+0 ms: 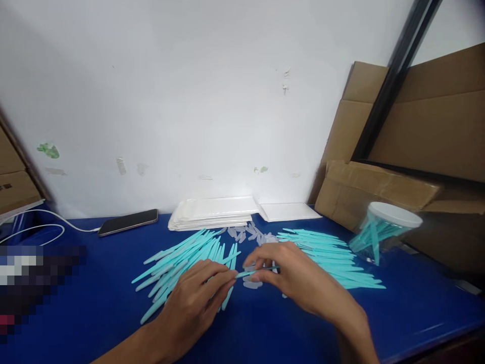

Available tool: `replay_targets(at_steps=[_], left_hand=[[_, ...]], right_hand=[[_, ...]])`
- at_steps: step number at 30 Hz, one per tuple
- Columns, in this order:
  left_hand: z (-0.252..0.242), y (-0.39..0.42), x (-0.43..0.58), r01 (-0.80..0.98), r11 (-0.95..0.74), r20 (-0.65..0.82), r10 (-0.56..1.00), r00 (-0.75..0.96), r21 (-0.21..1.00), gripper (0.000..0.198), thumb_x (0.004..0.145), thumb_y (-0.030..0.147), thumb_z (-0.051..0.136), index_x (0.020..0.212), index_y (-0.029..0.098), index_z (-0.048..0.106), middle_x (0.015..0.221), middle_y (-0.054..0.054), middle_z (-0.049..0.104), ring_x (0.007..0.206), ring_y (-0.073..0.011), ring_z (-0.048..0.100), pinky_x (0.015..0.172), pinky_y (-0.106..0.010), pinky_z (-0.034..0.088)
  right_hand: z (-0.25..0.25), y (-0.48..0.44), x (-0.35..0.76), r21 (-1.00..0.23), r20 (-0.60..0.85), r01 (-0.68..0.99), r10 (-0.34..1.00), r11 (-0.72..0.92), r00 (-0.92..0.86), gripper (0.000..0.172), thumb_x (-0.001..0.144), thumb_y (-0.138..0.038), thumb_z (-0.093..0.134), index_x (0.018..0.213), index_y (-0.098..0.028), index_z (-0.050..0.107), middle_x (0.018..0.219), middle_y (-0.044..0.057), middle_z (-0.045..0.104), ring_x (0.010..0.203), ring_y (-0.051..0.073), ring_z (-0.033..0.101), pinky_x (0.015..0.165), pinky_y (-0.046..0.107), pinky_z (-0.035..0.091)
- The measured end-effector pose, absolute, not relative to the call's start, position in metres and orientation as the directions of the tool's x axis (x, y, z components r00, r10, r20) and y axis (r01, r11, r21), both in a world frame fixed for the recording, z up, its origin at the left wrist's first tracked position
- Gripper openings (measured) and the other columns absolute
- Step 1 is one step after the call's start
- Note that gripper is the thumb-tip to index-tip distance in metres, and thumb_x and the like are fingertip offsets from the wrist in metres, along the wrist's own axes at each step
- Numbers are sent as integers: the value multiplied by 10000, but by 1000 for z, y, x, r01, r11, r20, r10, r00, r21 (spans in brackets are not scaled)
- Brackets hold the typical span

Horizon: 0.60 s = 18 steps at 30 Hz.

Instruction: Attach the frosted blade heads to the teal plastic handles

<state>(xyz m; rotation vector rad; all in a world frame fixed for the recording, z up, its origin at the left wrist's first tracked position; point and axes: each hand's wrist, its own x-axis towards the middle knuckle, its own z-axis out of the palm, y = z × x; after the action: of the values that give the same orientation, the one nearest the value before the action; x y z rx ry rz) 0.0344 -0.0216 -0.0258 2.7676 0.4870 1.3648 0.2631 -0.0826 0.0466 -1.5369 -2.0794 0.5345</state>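
Between my two hands is one slim turquoise stick [246,274], lying nearly level. My left hand [200,298] pinches its left end, and the fingers of my right hand [284,268] close on its right part. A pile of turquoise sticks [182,263] spreads behind and left of my left hand. Another pile of turquoise sticks [333,258] lies to the right, beyond my right wrist. Small translucent caps [253,285] are scattered under and behind my right hand, some of them hidden by it.
White flat packets [215,210] are stacked by the wall. A phone [129,221] with a white cable lies at the left. On the right, a clear jar [382,232] with a white lid holds turquoise sticks beside cardboard boxes [371,184]. The table [94,298] is blue.
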Motion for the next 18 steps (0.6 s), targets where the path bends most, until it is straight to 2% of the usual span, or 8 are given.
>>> replay_targets(at_steps=[3, 5, 10, 12, 14, 16, 18], left_hand=[[-25, -21, 33, 247, -951, 798, 291, 527, 184, 244, 935, 59, 608, 1149, 174, 628, 944, -52, 679, 841, -153, 623, 718, -281, 508], [-25, -21, 33, 258, -950, 801, 292, 522, 178, 257, 941, 52, 590, 1164, 175, 625, 922, -54, 659, 814, -151, 608, 690, -276, 501], [-24, -24, 35, 331, -943, 743, 254, 620, 46, 316, 974, 72, 510, 1261, 177, 590, 812, -36, 569, 681, -143, 526, 584, -264, 450], [-22, -26, 35, 353, -935, 724, 259, 640, 22, 299, 970, 90, 522, 1249, 173, 592, 837, -42, 580, 704, -154, 538, 603, -281, 461], [-20, -25, 34, 385, -923, 710, 251, 658, -30, 264, 961, 97, 534, 1207, 159, 605, 853, -46, 596, 728, -169, 556, 627, -307, 470], [-18, -23, 32, 409, -903, 696, 211, 687, -130, 224, 953, 92, 540, 1159, 137, 616, 858, -49, 615, 750, -182, 579, 651, -328, 481], [-17, -19, 30, 420, -876, 690, 152, 707, -238, 208, 950, 87, 545, 1143, 115, 617, 859, -49, 634, 762, -187, 602, 647, -328, 484]], right_hand=[[47, -81, 254, -597, 177, 746, 955, 296, -238, 384, 947, -287, 639, 1305, -409, 573, 929, -81, 723, 926, 152, 629, 745, 247, 424], [47, -80, 250, -594, 192, 744, 952, 306, -238, 390, 944, -298, 650, 1305, -424, 571, 911, -89, 723, 911, 146, 633, 753, 247, 420], [50, -83, 242, -600, 175, 725, 940, 337, -292, 395, 941, -285, 658, 1296, -446, 592, 937, -84, 721, 887, 132, 646, 752, 244, 432], [50, -85, 247, -612, 138, 729, 949, 307, -283, 382, 942, -346, 651, 1305, -448, 587, 1005, -74, 721, 956, 149, 640, 792, 258, 448], [49, -86, 259, -608, 116, 751, 965, 258, -237, 363, 937, -453, 628, 1298, -432, 595, 1140, -54, 701, 1096, 188, 607, 895, 298, 452], [46, -86, 279, -579, 137, 790, 979, 200, -148, 385, 933, -536, 583, 1287, -388, 611, 1302, -17, 638, 1236, 239, 540, 1015, 364, 415], [43, -86, 305, -539, 177, 834, 984, 115, -22, 418, 937, -553, 537, 1280, -327, 618, 1339, 38, 612, 1262, 276, 522, 1055, 426, 394]])
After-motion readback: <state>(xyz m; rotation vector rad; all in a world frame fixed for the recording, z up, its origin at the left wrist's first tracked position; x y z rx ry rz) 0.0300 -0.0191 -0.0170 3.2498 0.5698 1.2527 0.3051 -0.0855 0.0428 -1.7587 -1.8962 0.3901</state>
